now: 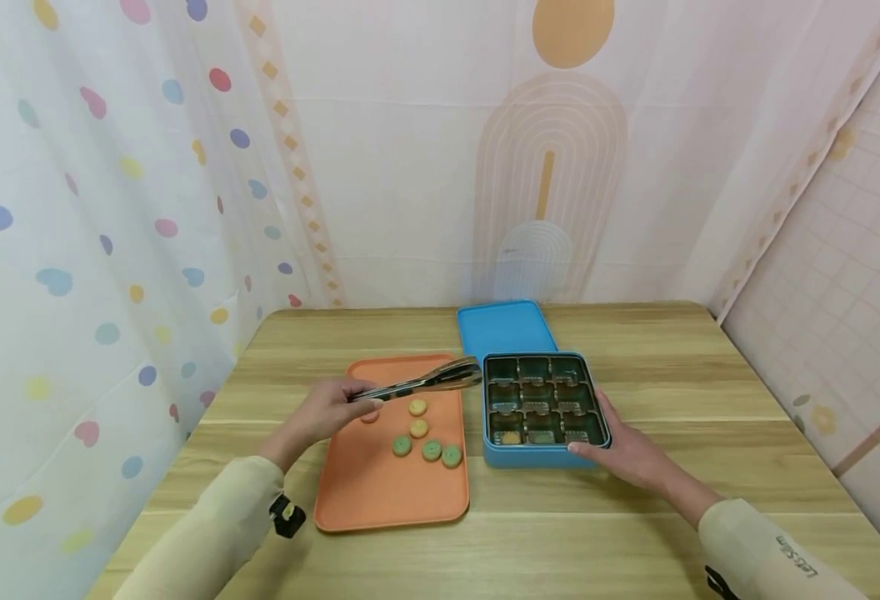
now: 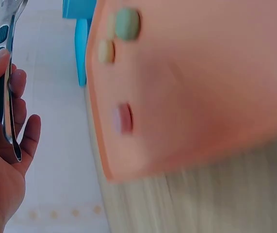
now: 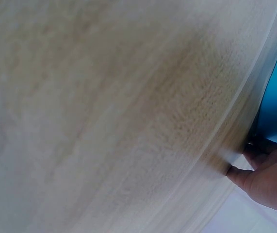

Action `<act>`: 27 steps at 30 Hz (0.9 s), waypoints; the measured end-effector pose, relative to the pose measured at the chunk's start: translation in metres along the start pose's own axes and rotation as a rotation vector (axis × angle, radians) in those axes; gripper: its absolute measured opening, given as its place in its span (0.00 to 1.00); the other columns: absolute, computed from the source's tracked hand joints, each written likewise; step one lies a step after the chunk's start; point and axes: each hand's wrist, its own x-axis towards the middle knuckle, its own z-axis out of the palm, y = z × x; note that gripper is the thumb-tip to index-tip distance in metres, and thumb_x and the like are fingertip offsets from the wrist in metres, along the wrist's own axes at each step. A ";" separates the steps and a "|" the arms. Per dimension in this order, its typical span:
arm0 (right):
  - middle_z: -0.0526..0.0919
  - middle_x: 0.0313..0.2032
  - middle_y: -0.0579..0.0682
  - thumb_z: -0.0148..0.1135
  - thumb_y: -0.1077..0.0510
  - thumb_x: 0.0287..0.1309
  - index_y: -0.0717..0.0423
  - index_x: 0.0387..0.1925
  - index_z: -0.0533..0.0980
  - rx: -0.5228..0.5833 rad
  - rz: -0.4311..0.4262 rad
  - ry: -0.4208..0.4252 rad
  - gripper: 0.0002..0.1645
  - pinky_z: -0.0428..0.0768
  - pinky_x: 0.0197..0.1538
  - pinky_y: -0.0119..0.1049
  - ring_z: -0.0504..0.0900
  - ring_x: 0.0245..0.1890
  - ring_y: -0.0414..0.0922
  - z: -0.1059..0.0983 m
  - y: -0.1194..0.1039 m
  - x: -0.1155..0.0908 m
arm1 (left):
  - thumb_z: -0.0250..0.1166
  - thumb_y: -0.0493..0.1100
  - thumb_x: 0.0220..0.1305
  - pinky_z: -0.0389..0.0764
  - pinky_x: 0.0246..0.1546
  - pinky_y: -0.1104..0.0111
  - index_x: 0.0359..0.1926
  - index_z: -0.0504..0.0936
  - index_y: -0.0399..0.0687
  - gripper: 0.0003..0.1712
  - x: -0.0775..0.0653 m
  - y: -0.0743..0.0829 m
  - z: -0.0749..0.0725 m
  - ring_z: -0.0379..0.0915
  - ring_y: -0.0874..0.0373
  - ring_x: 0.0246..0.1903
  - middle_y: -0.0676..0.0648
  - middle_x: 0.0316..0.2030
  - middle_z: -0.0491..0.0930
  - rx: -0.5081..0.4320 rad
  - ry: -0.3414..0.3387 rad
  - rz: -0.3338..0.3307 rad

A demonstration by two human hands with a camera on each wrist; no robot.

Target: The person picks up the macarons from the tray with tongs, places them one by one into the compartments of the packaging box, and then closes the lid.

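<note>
Left hand (image 1: 332, 411) has fingers clamped on tongs (image 1: 417, 386) above the tray (image 1: 387, 496) of cookies (image 1: 432, 451); right hand (image 1: 632, 454) clasps the box (image 1: 533, 457) alongside. Light squeezing and a steady box advised.

Dark lettering (image 1: 796, 556) stands on the person's pale right sleeve (image 1: 757, 546), a little behind the cuff (image 1: 719, 520), in the head view. It is small and runs at a slant, but it appears to read "Let's Slim", set as one short line.
</note>
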 end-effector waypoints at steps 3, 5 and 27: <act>0.61 0.66 0.78 0.61 0.28 0.59 0.52 0.79 0.32 -0.001 0.001 -0.002 0.67 0.72 0.53 0.64 0.77 0.52 0.68 0.000 0.000 0.000 | 0.66 0.48 0.68 0.66 0.21 0.68 0.49 0.87 0.53 0.12 0.013 0.014 0.014 0.62 0.59 0.18 0.48 0.21 0.76 0.006 -0.027 0.043; 0.61 0.66 0.78 0.61 0.28 0.59 0.52 0.79 0.32 0.000 0.000 -0.003 0.67 0.73 0.53 0.64 0.78 0.52 0.68 0.000 0.000 -0.001 | 0.66 0.47 0.68 0.67 0.21 0.68 0.49 0.87 0.52 0.12 0.020 0.024 0.023 0.65 0.58 0.19 0.48 0.23 0.78 0.009 -0.046 0.078; 0.64 0.65 0.77 0.60 0.28 0.59 0.50 0.79 0.32 0.007 -0.009 -0.006 0.66 0.75 0.51 0.62 0.82 0.46 0.61 -0.002 0.001 0.000 | 0.66 0.46 0.68 0.58 0.19 0.70 0.49 0.87 0.49 0.12 0.065 0.077 0.100 0.46 0.63 0.11 0.50 0.12 0.70 0.042 -0.199 0.201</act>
